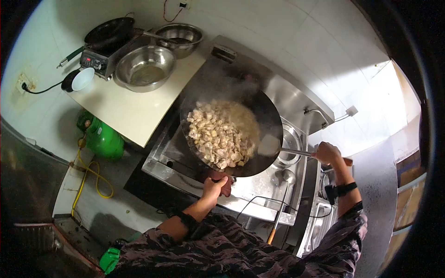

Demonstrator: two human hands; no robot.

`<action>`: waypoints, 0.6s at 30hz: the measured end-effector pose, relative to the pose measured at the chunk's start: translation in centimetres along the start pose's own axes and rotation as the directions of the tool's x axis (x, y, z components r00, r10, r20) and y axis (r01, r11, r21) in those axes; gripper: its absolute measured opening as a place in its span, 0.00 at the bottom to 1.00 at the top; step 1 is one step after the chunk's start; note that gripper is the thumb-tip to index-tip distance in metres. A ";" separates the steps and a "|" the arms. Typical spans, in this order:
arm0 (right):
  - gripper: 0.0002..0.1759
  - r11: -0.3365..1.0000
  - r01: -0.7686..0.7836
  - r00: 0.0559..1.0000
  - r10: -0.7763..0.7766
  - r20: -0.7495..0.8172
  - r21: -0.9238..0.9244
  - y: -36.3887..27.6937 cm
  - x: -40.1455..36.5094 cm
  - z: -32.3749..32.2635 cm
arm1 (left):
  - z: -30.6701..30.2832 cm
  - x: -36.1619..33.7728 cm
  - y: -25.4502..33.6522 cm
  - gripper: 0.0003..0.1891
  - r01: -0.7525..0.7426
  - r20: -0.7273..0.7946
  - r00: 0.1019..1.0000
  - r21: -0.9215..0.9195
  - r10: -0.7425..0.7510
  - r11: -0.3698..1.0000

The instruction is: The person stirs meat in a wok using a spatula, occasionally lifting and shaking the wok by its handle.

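A large dark wok point(266, 109) sits on the steel stove point(185, 178), full of pale chopped meat pieces point(215, 134) in cloudy liquid, with steam rising. My left hand point(214, 189) is closed around a dark red cloth point(225, 186) at the wok's near edge; the wok's handle beneath it is hidden. My right hand point(327, 154) grips the handle of a wok spatula point(269, 145), whose broad blade rests inside the wok at its right side, beside the meat.
A ladle point(288, 176) with a wooden handle lies right of the wok. On the left counter point(153, 106) are a steel bowl point(146, 69), another bowl point(180, 34), a frying pan point(109, 33) on an electric cooker and a white bowl point(83, 78). A green gas cylinder point(105, 139) stands below.
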State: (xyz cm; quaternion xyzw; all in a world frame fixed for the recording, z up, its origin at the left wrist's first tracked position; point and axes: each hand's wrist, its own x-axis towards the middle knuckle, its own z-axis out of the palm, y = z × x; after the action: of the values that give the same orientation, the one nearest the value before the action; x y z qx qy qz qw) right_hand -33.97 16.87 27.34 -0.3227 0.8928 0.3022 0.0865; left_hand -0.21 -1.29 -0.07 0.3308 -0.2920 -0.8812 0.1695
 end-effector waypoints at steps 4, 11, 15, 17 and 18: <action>0.24 0.932 -0.222 0.860 0.049 0.508 0.286 -2.3 1.3 -3.7 | -0.8 1.0 -1.4 0.09 -0.016 -0.005 1.000 0.029 0.016 0.999; 0.24 0.555 -0.271 0.886 -0.176 0.430 0.786 -12.1 6.1 10.1 | 0.2 0.2 0.4 0.06 -0.017 0.038 0.999 0.022 0.016 1.000; 0.27 0.352 -0.227 0.934 -0.185 0.305 0.908 -19.7 8.3 14.2 | 0.2 -0.3 0.5 0.04 0.017 0.035 0.999 0.028 -0.017 0.999; 0.27 0.382 -0.022 0.968 -0.224 0.116 0.924 -21.5 11.6 15.1 | 0.8 -0.4 1.0 0.04 -0.037 -0.051 0.998 0.072 0.040 0.997; 0.27 0.413 0.179 0.961 -0.266 -0.069 0.893 -22.2 12.7 15.5 | 0.9 -0.6 1.2 0.04 -0.035 -0.058 0.997 0.080 0.040 0.996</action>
State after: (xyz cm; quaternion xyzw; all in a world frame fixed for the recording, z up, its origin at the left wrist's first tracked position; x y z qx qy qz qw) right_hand -30.51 5.96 -0.27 -0.3313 0.8617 -0.2136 0.3195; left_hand -0.25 -1.51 1.53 0.3580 -0.3277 -0.8553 0.1814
